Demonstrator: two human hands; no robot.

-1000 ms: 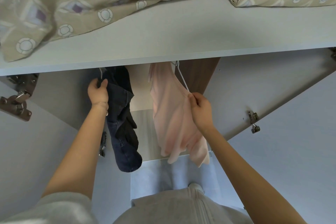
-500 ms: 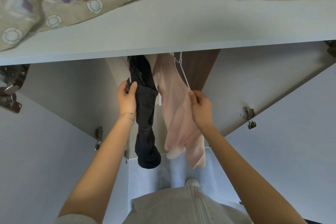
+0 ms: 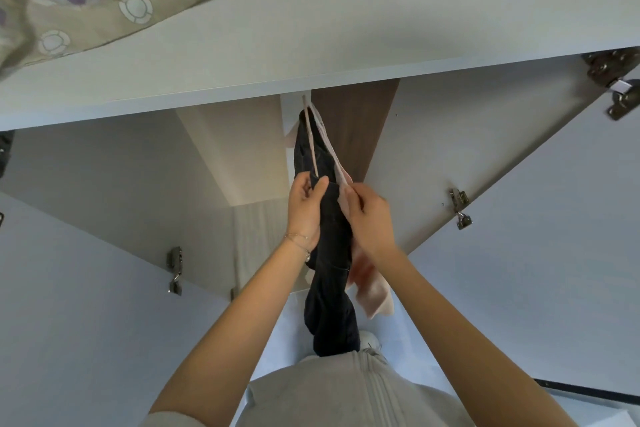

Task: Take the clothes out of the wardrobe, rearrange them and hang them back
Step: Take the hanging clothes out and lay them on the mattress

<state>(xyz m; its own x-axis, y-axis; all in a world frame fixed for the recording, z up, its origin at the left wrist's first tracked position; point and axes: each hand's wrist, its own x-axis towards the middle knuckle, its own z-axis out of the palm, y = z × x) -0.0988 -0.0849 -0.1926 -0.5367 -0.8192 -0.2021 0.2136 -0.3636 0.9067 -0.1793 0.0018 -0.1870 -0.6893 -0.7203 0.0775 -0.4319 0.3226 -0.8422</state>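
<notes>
Hanging just below the wardrobe shelf, the dark jeans and pink top touch side by side; the left hand pinches the jeans, the right hand pinches the top's edge

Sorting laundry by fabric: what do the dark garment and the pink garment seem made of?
The dark garment looks like heavy denim, matte, with thick bulky folds. The pink garment is probably thin soft cloth, matte, hanging limp; its fibre is unclear.
</notes>
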